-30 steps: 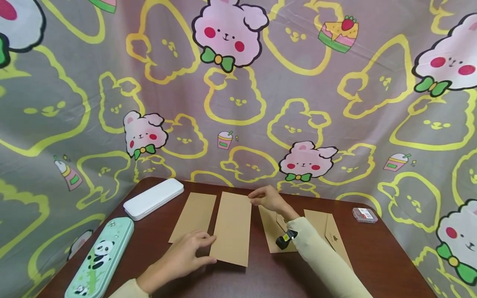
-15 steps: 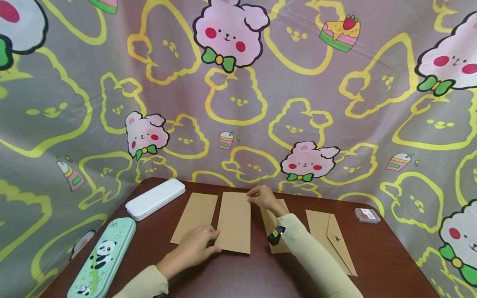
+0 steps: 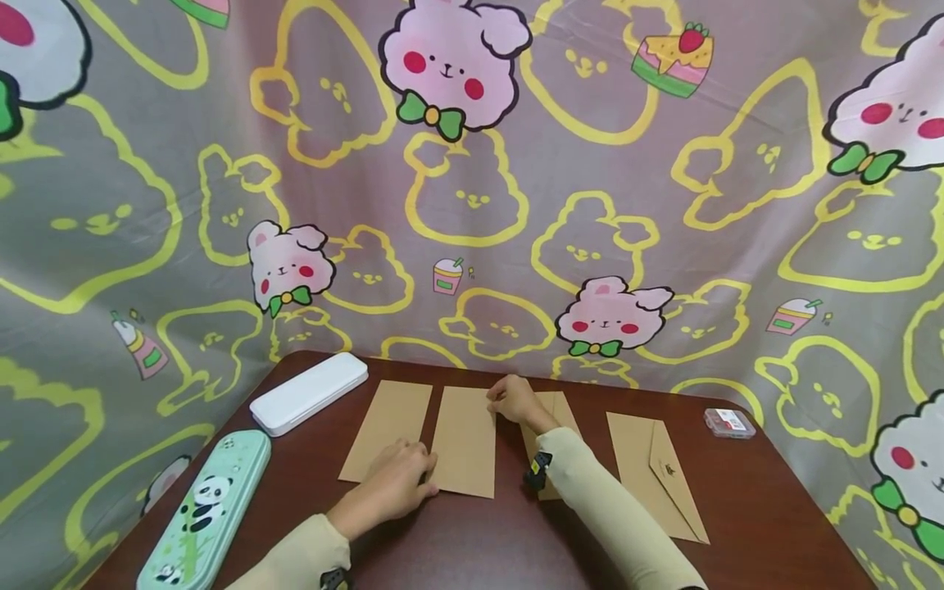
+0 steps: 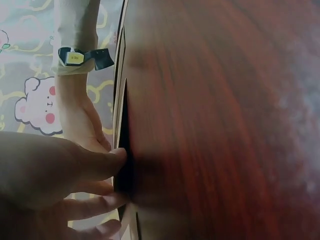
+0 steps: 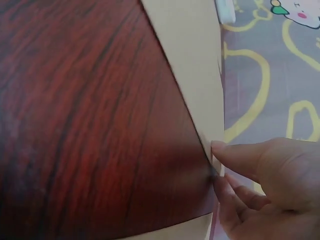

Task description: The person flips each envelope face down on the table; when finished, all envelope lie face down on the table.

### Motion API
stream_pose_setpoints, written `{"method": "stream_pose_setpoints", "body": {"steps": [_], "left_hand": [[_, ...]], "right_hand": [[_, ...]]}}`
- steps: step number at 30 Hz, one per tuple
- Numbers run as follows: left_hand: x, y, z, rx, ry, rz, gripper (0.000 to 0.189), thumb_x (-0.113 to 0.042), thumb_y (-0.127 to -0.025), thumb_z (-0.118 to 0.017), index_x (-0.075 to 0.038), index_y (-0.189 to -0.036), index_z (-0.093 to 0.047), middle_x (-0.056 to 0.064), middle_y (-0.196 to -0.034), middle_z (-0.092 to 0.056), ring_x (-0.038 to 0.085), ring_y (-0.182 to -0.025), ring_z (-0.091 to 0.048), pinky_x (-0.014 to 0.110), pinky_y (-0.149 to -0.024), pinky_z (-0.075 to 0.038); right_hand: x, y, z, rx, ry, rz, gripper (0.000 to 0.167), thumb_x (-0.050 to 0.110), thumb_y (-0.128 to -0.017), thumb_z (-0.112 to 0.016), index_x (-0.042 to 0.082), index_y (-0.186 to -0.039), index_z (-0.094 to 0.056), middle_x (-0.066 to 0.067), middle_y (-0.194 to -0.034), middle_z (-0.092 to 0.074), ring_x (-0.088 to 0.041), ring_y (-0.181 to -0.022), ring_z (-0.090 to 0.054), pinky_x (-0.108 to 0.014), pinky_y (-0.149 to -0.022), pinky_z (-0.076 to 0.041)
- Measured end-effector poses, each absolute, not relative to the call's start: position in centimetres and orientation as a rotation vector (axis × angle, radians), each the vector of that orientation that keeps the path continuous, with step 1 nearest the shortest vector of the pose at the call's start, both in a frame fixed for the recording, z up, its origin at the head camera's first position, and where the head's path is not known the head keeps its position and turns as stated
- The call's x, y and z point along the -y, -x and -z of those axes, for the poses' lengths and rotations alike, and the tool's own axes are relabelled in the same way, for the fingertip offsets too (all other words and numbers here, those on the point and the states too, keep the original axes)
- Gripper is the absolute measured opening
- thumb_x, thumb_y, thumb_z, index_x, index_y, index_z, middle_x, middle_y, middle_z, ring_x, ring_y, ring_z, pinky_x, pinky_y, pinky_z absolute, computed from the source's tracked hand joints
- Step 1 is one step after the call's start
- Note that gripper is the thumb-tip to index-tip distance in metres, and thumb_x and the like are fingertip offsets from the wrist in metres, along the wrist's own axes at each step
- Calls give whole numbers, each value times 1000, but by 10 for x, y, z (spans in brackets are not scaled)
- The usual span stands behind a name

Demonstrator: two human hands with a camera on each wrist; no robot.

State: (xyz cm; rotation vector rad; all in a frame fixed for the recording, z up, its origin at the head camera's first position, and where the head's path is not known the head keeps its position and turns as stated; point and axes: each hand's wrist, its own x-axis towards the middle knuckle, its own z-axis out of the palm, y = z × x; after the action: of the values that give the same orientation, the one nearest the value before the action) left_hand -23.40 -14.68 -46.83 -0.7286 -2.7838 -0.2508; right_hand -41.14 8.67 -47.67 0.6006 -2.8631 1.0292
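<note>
A plain brown paper envelope (image 3: 465,442) lies at the middle of the table, its front edge slightly raised. At its near left corner, my left hand (image 3: 398,479) holds the edge between thumb and fingers; in the left wrist view the thumb (image 4: 112,160) is against that edge, above a dark gap. My right hand (image 3: 515,399) pinches the far right corner, the thumb (image 5: 240,155) on top in the right wrist view. Another plain brown envelope (image 3: 387,426) lies just left. To the right are an envelope (image 3: 556,410) partly hidden by my right forearm and a flapped envelope (image 3: 656,475).
A white case (image 3: 310,393) and a mint panda case (image 3: 206,508) stand along the left side of the dark wooden table (image 3: 472,549). A small clear box (image 3: 728,423) sits at the far right corner. A patterned curtain (image 3: 472,311) hangs behind.
The middle envelope's raised near edge has come down toward the table. My left hand has moved slightly right with it, and my right hand has shifted slightly nearer.
</note>
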Motion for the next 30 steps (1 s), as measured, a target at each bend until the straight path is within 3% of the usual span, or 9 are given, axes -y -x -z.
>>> {"method": "stream_pose_setpoints", "body": {"steps": [4,12,16,20,26,30], "left_hand": [[142,231,466,2798,688,243,26,-30,-79,-87,-13,-86,-68,1,-86,-64,21,-80,-52,34,-69,-40],[136,232,463,2845,654,215,24,-26,-80,-84,-13,-75,-65,5,-83,-60,24,-79,-51,35,-69,-39],[127,229,460,2925,630,280,34,-37,-79,-84,-9,-96,-75,7,-91,-61,25,-87,-52,39,-75,-41],[106,227,455,2958,687,408,55,-45,-81,-82,-10,-123,-73,6,-102,-62,24,-97,-52,40,-83,-44],[56,229,445,3026,820,397,69,-56,-85,-76,-19,-141,-64,2,-121,-65,20,-109,-53,36,-93,-45],[18,235,450,3064,831,278,69,-58,-89,-70,-22,-147,-58,4,-130,-62,21,-115,-51,35,-96,-43]], "right_hand": [[-87,411,476,2884,-616,-971,15,3,-84,-81,1,-99,-80,-12,-99,-78,-22,-91,-72,-35,-79,-59],[-90,405,472,2842,-806,-770,15,6,-89,-78,1,-103,-80,-13,-107,-77,-30,-102,-70,-43,-89,-57],[-103,402,467,2813,-897,-796,19,7,-92,-75,-1,-109,-78,-16,-110,-74,-35,-110,-64,-49,-97,-53],[-135,403,454,2860,-823,-903,25,10,-94,-72,-4,-115,-75,-20,-115,-73,-38,-111,-66,-50,-94,-55],[-192,412,449,2986,-603,-828,31,16,-95,-73,-3,-120,-73,-21,-118,-73,-36,-107,-69,-49,-88,-57],[-213,420,455,3027,-520,-780,35,15,-92,-76,-5,-121,-71,-23,-116,-72,-38,-107,-68,-50,-90,-56]]}}
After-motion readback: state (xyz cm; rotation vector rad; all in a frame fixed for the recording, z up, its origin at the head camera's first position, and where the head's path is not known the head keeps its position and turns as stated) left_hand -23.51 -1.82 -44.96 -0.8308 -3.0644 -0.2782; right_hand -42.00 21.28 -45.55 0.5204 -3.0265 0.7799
